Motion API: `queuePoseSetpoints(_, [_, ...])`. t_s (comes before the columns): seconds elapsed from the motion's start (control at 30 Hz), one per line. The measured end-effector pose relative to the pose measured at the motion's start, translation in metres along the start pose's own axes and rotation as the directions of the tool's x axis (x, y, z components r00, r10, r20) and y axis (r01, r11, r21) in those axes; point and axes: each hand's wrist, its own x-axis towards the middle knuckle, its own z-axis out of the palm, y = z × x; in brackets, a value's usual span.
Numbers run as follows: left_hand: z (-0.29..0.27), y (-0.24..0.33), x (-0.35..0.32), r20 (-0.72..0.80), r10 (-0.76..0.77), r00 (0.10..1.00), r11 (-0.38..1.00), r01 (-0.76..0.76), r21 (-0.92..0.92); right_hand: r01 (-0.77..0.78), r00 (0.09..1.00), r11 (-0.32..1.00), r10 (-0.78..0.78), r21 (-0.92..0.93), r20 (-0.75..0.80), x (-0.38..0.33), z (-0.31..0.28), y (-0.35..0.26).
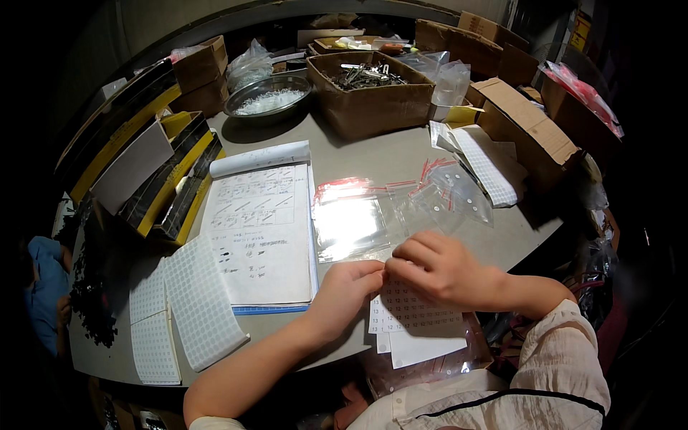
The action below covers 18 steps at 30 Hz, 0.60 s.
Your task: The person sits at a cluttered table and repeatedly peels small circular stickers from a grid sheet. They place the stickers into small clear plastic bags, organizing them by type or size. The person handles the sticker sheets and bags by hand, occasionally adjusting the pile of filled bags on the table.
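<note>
My left hand point(349, 288) is closed, thumb and fingers pressed together at the upper left corner of the sticker sheets point(424, 315). These white sheets carry rows of small printed round labels and overlap at the table's near edge. Above their top edge my right hand point(446, 274) is curled in a pinch, its fingertips meeting those of the left. Whatever lies between the right fingertips is too small and hidden to make out. Just beyond the hands lies a stack of clear zip bags point(351, 222) with red seals. Several bags with small round white labels point(451, 193) lie to their right.
An open notebook point(261, 265) and more label sheets point(204, 301) lie left. Black-and-yellow boxes point(172, 179) stand beyond them. At the back are a metal bowl point(269, 100) of clear pieces and a box point(369, 107) of metal parts. Cardboard point(527, 118) stands right; a person point(46, 287) is far left.
</note>
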Motion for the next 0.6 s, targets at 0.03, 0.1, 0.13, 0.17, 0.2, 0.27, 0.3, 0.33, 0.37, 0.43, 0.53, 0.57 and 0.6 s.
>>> queuePoseSetpoints(0.03, [-0.002, -0.002, 0.001, 0.010, -0.004, 1.000, 1.000, 0.005, -0.011, 0.047, 0.999, 0.999, -0.047, 0.011, -0.010, -0.001, 0.000, 0.001])
queuePoseSetpoints(0.1, [-0.006, -0.007, 0.004, 0.030, -0.014, 0.999, 0.999, 0.015, -0.033, 0.141, 0.990, 0.989, -0.140, 0.034, -0.033, 0.000, -0.001, 0.001])
queuePoseSetpoints(0.13, [-0.007, -0.007, 0.004, 0.044, -0.007, 0.999, 1.000, 0.008, -0.024, 0.058, 0.998, 0.988, -0.055, 0.145, -0.023, 0.001, -0.005, 0.004])
queuePoseSetpoints(0.17, [-0.008, -0.007, 0.004, 0.057, 0.001, 0.998, 1.000, 0.000, -0.015, -0.027, 1.000, 0.967, 0.028, 0.253, -0.003, 0.004, -0.012, 0.010])
queuePoseSetpoints(0.2, [-0.009, -0.007, 0.003, 0.067, 0.005, 0.998, 1.000, -0.005, -0.008, -0.110, 0.994, 0.926, 0.107, 0.360, 0.028, 0.008, -0.017, 0.020])
queuePoseSetpoints(0.27, [-0.007, -0.007, 0.003, 0.062, -0.011, 0.998, 0.999, 0.009, 0.032, -0.337, 0.941, 0.845, 0.312, 0.415, 0.129, 0.011, -0.010, 0.061])
queuePoseSetpoints(0.3, [-0.005, -0.007, 0.003, 0.061, -0.015, 0.998, 0.998, 0.012, 0.055, -0.509, 0.858, 0.775, 0.421, 0.375, 0.294, 0.015, -0.007, 0.084])
queuePoseSetpoints(0.33, [-0.004, -0.007, 0.003, 0.068, 0.006, 0.998, 0.999, -0.010, 0.053, -0.605, 0.781, 0.741, 0.480, 0.292, 0.400, 0.020, -0.010, 0.099])
queuePoseSetpoints(0.37, [-0.003, -0.010, 0.004, 0.072, 0.027, 0.997, 0.998, -0.031, 0.051, -0.607, 0.752, 0.759, 0.455, 0.234, 0.476, 0.021, -0.007, 0.115])
queuePoseSetpoints(0.43, [-0.006, -0.012, 0.005, 0.077, 0.046, 0.996, 0.996, -0.052, 0.075, -0.588, 0.722, 0.795, 0.433, 0.149, 0.540, 0.021, 0.008, 0.131])
queuePoseSetpoints(0.53, [-0.010, -0.014, 0.006, 0.099, 0.035, 0.995, 0.992, -0.046, 0.116, -0.577, 0.698, 0.817, 0.490, 0.006, 0.522, 0.024, 0.020, 0.132])
queuePoseSetpoints(0.57, [-0.009, -0.013, 0.007, 0.103, 0.036, 0.994, 0.993, -0.047, 0.109, -0.583, 0.669, 0.809, 0.533, -0.079, 0.518, 0.027, 0.018, 0.132])
queuePoseSetpoints(0.6, [-0.008, -0.012, 0.006, 0.107, 0.038, 0.994, 0.993, -0.050, 0.107, -0.584, 0.643, 0.795, 0.576, -0.162, 0.505, 0.032, 0.016, 0.132])
